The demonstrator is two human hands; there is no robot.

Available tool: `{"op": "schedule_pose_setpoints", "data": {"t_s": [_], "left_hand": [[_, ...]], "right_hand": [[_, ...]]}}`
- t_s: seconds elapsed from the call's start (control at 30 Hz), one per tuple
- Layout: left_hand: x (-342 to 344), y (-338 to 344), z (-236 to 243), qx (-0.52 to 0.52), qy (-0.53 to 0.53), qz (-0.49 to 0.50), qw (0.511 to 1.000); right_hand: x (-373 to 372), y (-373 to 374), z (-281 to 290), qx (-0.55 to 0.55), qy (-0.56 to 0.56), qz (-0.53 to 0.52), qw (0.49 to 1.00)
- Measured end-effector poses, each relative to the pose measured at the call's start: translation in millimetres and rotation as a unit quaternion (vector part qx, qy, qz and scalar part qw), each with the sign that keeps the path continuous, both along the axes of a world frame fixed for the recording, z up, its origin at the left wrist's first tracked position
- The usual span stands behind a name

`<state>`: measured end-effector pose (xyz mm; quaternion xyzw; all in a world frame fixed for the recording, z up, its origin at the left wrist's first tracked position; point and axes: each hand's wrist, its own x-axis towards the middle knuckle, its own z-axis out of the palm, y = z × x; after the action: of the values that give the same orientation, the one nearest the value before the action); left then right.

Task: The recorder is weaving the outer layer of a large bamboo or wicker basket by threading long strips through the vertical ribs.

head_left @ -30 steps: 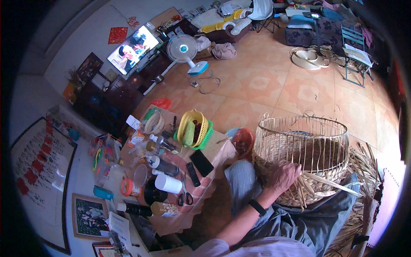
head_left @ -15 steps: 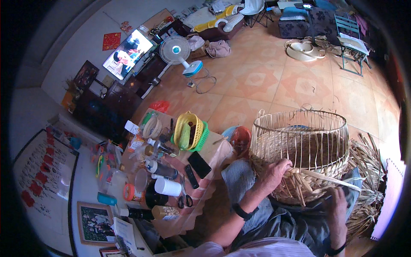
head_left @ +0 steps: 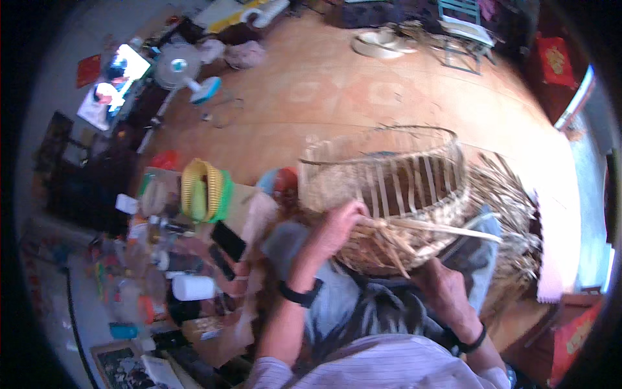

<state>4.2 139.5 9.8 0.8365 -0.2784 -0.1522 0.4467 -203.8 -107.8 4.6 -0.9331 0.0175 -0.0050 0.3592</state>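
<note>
A half-woven straw basket (head_left: 421, 223) with a band of bare upright stakes rests on my lap, its rim uneven. My left hand (head_left: 343, 220) pinches the pale straw strips (head_left: 447, 230) at its near left side, where several loose ends hang down and one long strip juts to the right. My right hand (head_left: 440, 285) is low at the basket's front bottom, its fingers blurred and partly hidden beneath it. Both forearms rest over my grey trousers (head_left: 330, 311). The picture is smeared by motion.
At left, a cluttered table (head_left: 259, 214) holds yellow and green baskets (head_left: 201, 188), phones, bottles and cups. A bundle of dry straw (head_left: 505, 194) lies right of me. Beyond are a standing fan (head_left: 178, 65), a television (head_left: 110, 91), straw coils (head_left: 379, 44) and a folding chair (head_left: 466, 35).
The view has swung toward the right, so the room and basket sit further left. My right hand has come into view and moved up to the basket's bottom. My left hand still grips the strips.
</note>
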Motion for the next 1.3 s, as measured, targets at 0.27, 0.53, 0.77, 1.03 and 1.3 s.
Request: {"op": "schedule_pose_setpoints", "data": {"t_s": [0.27,0.53,0.77,1.03,1.3], "left_hand": [[3,-10,8,-0.03,-0.052,-0.039,0.997],[-1,-5,9,-0.015,-0.089,-0.047,0.995],[-8,-6,1,-0.026,-0.121,-0.073,0.99],[-4,-17,8,-0.021,-0.051,-0.039,0.998],[8,-23,15,0.061,-0.061,-0.077,0.993]], "right_hand": [[9,3,27,-0.041,-0.003,0.003,0.999],[47,9,28,-0.128,-0.16,0.038,0.978],[48,-10,31,-0.116,-0.08,0.103,0.985],[63,-34,-6,-0.112,-0.159,0.065,0.979],[50,-18,17,-0.085,-0.052,0.039,0.994]]}}
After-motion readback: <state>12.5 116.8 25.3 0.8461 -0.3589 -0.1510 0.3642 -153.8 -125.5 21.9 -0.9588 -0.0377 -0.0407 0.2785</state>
